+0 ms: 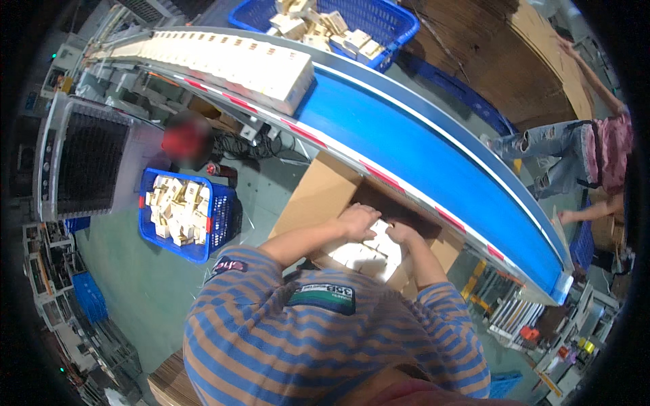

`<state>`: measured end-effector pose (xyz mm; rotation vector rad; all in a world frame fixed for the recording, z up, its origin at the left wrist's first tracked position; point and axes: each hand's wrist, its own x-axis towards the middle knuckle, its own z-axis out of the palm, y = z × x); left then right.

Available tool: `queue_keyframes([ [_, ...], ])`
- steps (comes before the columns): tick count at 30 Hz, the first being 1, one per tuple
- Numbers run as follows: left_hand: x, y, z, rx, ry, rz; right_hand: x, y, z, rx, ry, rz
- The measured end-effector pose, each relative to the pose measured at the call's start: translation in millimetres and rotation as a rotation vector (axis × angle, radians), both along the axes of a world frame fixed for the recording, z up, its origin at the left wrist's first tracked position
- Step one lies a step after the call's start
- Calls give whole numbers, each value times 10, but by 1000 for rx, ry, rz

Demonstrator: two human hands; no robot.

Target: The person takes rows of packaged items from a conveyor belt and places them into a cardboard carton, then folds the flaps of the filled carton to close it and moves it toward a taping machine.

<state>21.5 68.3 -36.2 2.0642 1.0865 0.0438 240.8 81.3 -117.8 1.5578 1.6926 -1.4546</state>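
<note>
Both my arms reach down into an open cardboard carton [313,196] beside the conveyor. Inside it lie several small white boxes [357,256], packed close together. My left hand [359,222] lies over the far left end of these boxes, its fingers curled down against them. At the right end, my right hand [404,235] grips the side of the same group with bent fingers. The two hands press the boxes from opposite sides. Part of the carton's inside is in shadow, and some of my fingertips are hidden.
A blue conveyor belt [406,162] runs past the carton, carrying a long row of white boxes [230,64]. Blue baskets of loose boxes stand at left [211,230] and behind the belt [399,27]. At far right, a co-worker [582,152] touches large cardboard.
</note>
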Motion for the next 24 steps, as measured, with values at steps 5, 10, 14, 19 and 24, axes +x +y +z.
queue_keyframes([
  [5, -848, 501, 1270, 760, -400, 217, -25, -229, 116, 175, -116, 55],
  [10, -2728, 1953, 1616, 1259, 170, 835, -121, -117, 696, 204, 23, 46],
  [14, -3161, 2407, 1927, 410, 540, 947, -176, -35, 1759, 422, 432, -148],
  [19, -2679, 2405, 1678, 64, -25, 908, -431, 519, 2569, 920, 601, -275],
  [24, -1101, 1991, 1583, 0, -360, 579, -668, 1071, 2170, 936, 212, -624],
])
